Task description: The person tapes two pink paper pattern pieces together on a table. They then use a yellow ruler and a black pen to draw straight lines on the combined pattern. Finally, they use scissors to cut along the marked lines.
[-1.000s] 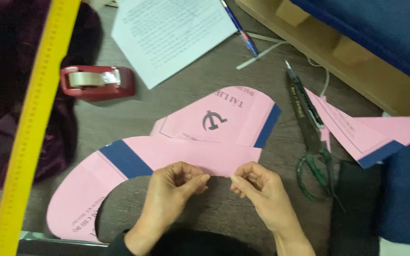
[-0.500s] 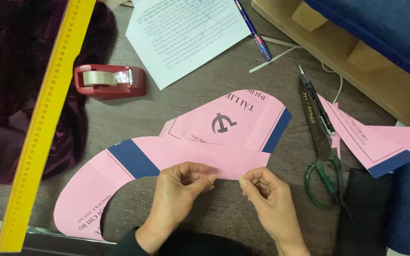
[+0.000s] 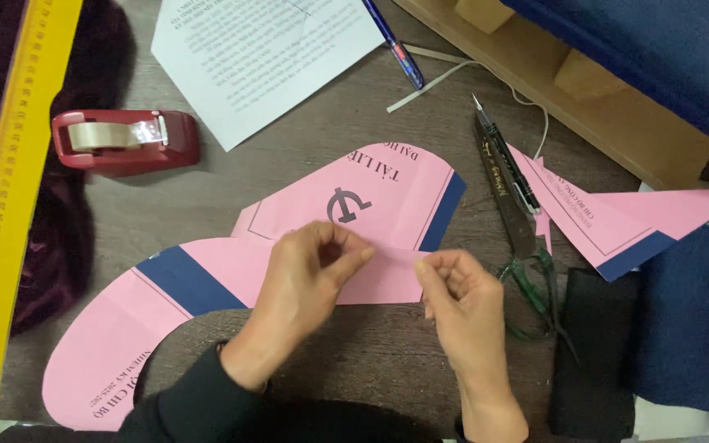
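A curved pink paper cutout with a dark blue band lies on the brown table, joined to a second pink piece that has a blue edge. My left hand pinches the pink paper near the join, thumb and fingers pressed together on it. My right hand pinches the paper's right end, a few centimetres from the left hand. Both hands rest at the lower middle of the view.
A red tape dispenser sits at the left by a yellow ruler. A printed white sheet and a blue pen lie at the back. Scissors, a craft knife, pink offcuts and dark cloth are at the right.
Both hands have stayed on the pink paper. The view has shifted, so everything sits slightly further right and lower in the picture.
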